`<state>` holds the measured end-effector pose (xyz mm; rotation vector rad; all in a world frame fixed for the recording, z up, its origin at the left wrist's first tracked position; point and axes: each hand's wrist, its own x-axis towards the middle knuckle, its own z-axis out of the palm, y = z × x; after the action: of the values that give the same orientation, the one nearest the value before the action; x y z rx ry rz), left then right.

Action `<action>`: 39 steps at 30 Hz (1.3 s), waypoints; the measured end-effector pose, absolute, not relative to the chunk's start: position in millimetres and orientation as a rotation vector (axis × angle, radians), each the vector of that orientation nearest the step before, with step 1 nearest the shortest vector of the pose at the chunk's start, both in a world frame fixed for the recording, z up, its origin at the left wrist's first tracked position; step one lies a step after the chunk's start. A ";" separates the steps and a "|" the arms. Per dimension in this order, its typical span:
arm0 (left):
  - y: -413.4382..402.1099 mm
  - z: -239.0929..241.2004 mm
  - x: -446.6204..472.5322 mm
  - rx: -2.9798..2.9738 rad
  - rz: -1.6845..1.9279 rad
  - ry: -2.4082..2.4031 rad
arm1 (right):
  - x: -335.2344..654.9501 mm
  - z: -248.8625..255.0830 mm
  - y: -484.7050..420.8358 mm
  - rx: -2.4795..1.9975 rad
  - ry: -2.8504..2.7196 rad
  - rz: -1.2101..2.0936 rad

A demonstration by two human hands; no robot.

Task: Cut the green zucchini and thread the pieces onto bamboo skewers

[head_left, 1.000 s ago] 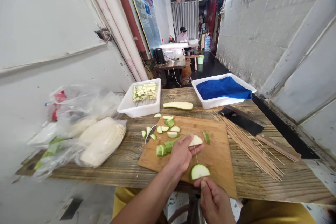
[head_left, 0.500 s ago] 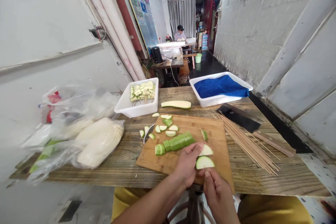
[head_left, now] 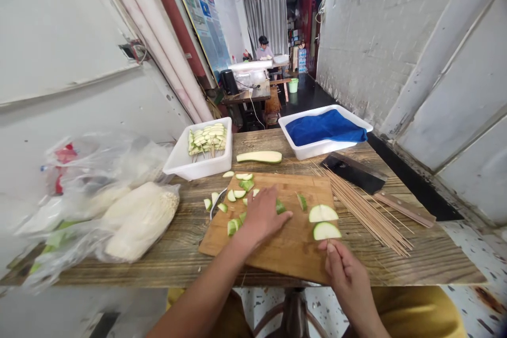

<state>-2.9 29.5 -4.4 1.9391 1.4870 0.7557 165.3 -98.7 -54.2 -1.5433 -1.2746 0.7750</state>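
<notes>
My right hand (head_left: 348, 266) pinches the lower end of a thin skewer, near the board's front right corner. Threaded on it are two half-round zucchini slices (head_left: 327, 231), pale with green rims. Over the wooden cutting board (head_left: 293, 253) my left hand (head_left: 261, 214) reaches, fingers spread, covering most of a row of cut zucchini. I cannot tell whether it touches them. One end of that row, a green zucchini piece (head_left: 280, 206), shows past the fingers. Loose zucchini slices (head_left: 236, 195) lie at the board's left side, and a single zucchini slice (head_left: 301, 201) rests right of the hand.
Behind the board lies a halved zucchini (head_left: 259, 157). A white tray (head_left: 190, 170) holds skewered slices; another white tray (head_left: 304, 152) has a blue cloth (head_left: 327, 128). Bare skewers (head_left: 368, 211) and a cleaver (head_left: 356, 174) lie right. Plastic bags (head_left: 138, 219) sit left. A person (head_left: 263, 50) is far back.
My left hand has left the skewered slices and moved left over the cut zucchini, its fingers opening. My right hand, still holding the skewer, has shifted slightly right. The whole view has shifted a little.
</notes>
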 end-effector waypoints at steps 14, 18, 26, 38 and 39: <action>31.2 -12.8 12.2 2.426 0.463 1.081 | 163.0 -51.7 -99.9 -1.501 -1.183 0.917; 37.8 -11.9 -2.0 1.986 0.734 0.987 | 163.0 -50.6 -103.1 -1.474 -1.151 1.011; 41.4 -2.8 -29.1 0.789 0.903 0.789 | 144.6 -41.2 -113.1 -1.310 -1.255 1.268; 45.0 7.3 -24.6 0.374 0.982 0.959 | 136.3 -44.6 -114.5 -1.357 -1.428 1.105; 44.2 8.1 -24.5 0.390 0.976 0.963 | 136.4 -44.3 -114.5 -1.361 -1.433 1.101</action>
<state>-24.5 44.2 8.1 0.3896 0.9627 0.9759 136.4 -114.5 -44.3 -1.3611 -1.4335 1.1011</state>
